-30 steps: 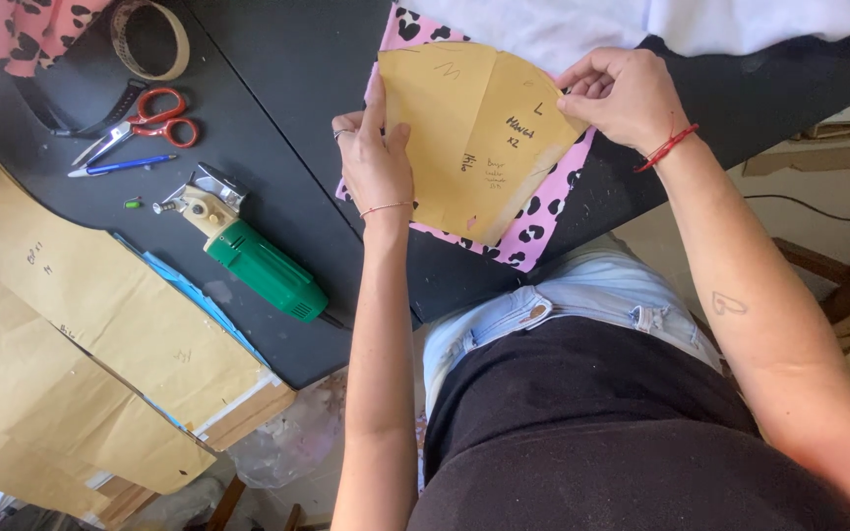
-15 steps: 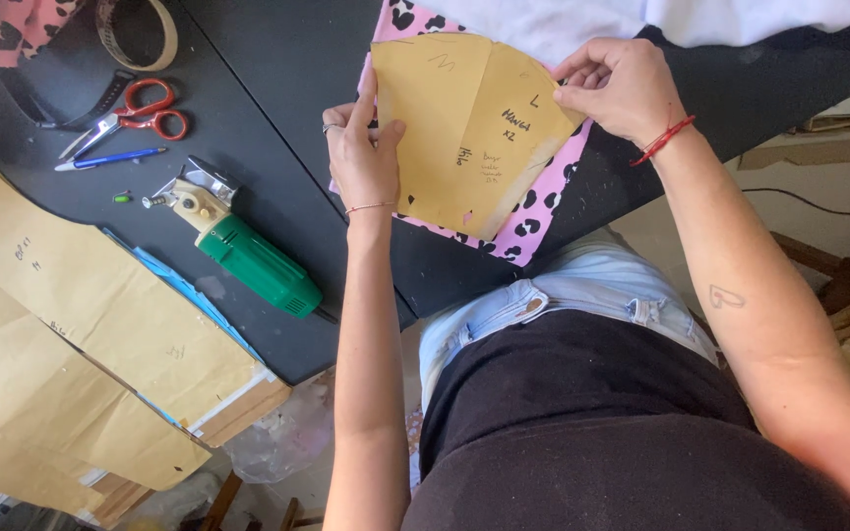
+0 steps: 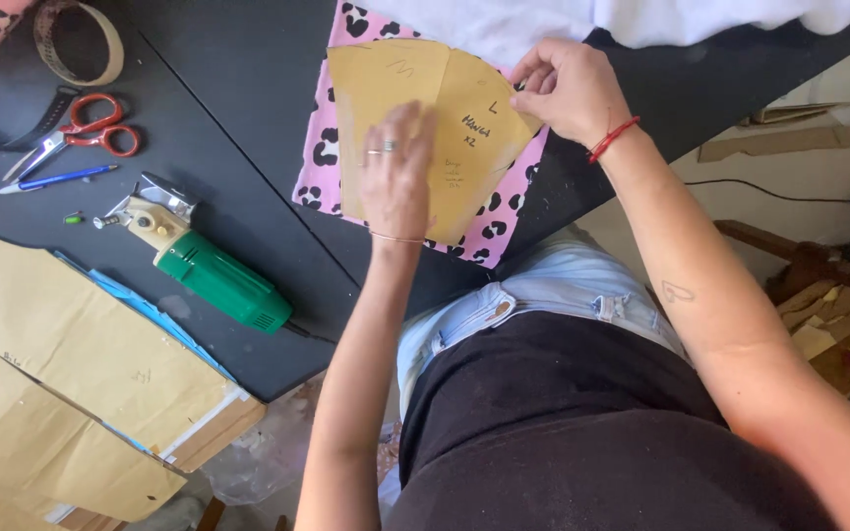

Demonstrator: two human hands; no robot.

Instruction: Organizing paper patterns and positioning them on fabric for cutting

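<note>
Nearest to the camera, the left hand (image 3: pixel 397 177) lies flat with the fingers spread wide on the brown paper pattern piece (image 3: pixel 425 128), pressing it down; it grips nothing. The right hand (image 3: pixel 568 90) is a little farther, with its fingers closed narrow in a pinch at the right edge of the same paper. The pattern piece lies on the pink fabric with black spots (image 3: pixel 332 147), and this fabric lies on the black table (image 3: pixel 238 88), near its front edge. By judgement, the paper is already placed on the fabric and is being set in position; no cut is visible along its outline, so the cutting seems not yet done. To the left of the hands, the green electric cutter (image 3: pixel 211 273) rests on the table untouched, and beyond it lie the red scissors (image 3: pixel 86 136), the blue pen (image 3: pixel 56 179) and a roll of tape (image 3: pixel 79 39). Larger brown paper sheets (image 3: pixel 71 354) lie at the left edge. At the far side, white cloth (image 3: pixel 563 18) covers the top of the pink fabric, so its full size is hidden. The writing on the paper is too small to make out.
</note>
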